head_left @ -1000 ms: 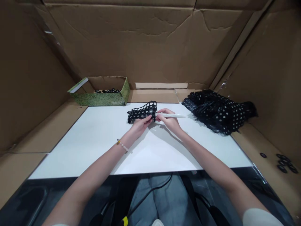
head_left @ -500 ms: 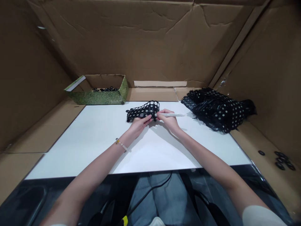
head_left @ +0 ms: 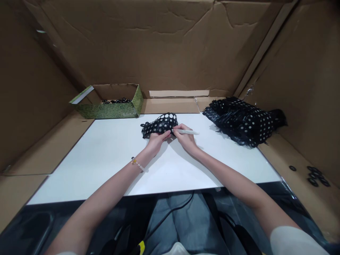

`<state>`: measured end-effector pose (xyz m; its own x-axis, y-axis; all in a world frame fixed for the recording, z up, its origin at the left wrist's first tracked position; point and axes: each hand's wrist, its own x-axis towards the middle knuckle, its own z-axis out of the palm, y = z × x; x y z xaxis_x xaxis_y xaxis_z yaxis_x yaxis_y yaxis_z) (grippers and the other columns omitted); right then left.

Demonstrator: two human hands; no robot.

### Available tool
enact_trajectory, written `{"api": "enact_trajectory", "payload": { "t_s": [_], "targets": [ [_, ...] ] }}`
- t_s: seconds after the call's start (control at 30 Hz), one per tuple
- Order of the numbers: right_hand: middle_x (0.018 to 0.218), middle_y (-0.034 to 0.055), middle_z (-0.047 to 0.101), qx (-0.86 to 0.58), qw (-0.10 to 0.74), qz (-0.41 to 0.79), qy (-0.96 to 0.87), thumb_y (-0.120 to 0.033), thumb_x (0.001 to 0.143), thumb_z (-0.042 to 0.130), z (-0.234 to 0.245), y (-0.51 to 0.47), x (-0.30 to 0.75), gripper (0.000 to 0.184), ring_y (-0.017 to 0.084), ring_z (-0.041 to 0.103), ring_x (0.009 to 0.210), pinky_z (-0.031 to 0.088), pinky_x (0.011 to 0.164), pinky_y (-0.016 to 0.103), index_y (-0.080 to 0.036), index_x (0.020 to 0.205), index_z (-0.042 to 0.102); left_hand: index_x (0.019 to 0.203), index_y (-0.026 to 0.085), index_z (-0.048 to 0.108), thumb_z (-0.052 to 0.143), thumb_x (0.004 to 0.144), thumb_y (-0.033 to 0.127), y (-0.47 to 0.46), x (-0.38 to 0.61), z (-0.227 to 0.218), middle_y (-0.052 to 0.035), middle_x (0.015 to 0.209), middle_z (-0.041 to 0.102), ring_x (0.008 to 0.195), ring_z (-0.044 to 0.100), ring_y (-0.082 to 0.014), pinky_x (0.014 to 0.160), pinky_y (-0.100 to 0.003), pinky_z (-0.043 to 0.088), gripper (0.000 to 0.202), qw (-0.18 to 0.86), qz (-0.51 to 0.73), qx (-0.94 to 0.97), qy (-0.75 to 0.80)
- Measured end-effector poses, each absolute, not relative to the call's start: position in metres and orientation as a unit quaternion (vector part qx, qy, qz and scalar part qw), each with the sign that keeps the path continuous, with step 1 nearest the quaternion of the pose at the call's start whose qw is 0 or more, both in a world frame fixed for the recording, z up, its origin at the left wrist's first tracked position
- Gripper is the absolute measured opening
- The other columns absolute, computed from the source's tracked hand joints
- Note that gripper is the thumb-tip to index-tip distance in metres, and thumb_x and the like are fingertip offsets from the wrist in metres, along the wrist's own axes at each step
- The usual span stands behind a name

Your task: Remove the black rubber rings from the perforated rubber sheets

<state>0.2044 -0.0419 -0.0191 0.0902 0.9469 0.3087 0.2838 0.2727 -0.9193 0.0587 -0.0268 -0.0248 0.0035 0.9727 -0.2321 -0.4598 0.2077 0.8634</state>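
Note:
In the middle of the white tabletop (head_left: 106, 159) lies a black perforated piece (head_left: 159, 124), a sheet-like part full of round holes with small rings at its left end. My left hand (head_left: 156, 141) grips its lower right edge, thumb on top. A slim white pen-like tool (head_left: 187, 132) is pinched in my right hand (head_left: 186, 139), its tip end meeting the right edge of the black piece beside my left thumb. Exactly what the tip touches is hidden by my fingers.
A green patterned box (head_left: 111, 111) at the back left holds several black rings (head_left: 119, 101). At the right sits a heap of black dotted sheets (head_left: 247, 122). Several loose black rings (head_left: 316, 175) lie on cardboard at the far right. Cardboard walls (head_left: 148, 53) surround the table.
My right hand has shifted slightly left with the white tool, which now tilts a little downward to the right. The black piece has turned slightly and bulges more. The camera view has shifted slightly.

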Motion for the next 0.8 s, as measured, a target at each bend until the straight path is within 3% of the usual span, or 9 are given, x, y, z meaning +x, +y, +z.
{"api": "enact_trajectory", "payload": {
  "t_s": [0.3,0.53,0.8],
  "targets": [
    [0.072,0.0007,0.067,-0.505,0.565,0.314,-0.573,-0.035,0.078,0.059,-0.015,-0.034,0.216,0.015,0.018,0.059,0.07,0.046,0.068,0.03,-0.021,0.074,0.064,0.074,0.009,0.07,0.073,0.081,0.013,-0.022,0.054,-0.015,-0.0112,0.081,0.074,0.078,0.07,-0.0161,0.08,-0.028,0.056,0.008,0.688,0.528,0.293,0.403],
    [0.086,0.0038,0.072,-0.466,0.581,0.368,-0.557,-0.037,0.074,0.063,-0.01,-0.033,0.215,0.017,0.02,0.063,0.083,0.049,0.078,0.032,-0.021,0.076,0.066,0.069,0.01,0.068,0.077,0.074,0.008,-0.023,0.055,-0.017,-0.0069,0.07,0.07,0.069,0.066,-0.0129,0.084,-0.03,0.055,0.011,0.673,0.541,0.282,0.419],
    [0.081,0.0031,0.071,-0.483,0.562,0.388,-0.548,-0.039,0.073,0.065,-0.017,-0.032,0.213,0.019,0.019,0.062,0.078,0.048,0.075,0.031,-0.02,0.075,0.068,0.062,0.011,0.067,0.078,0.069,0.006,-0.026,0.056,-0.017,-0.0052,0.067,0.07,0.067,0.067,-0.0137,0.086,-0.032,0.057,0.013,0.655,0.558,0.3,0.412]
  ]
}}
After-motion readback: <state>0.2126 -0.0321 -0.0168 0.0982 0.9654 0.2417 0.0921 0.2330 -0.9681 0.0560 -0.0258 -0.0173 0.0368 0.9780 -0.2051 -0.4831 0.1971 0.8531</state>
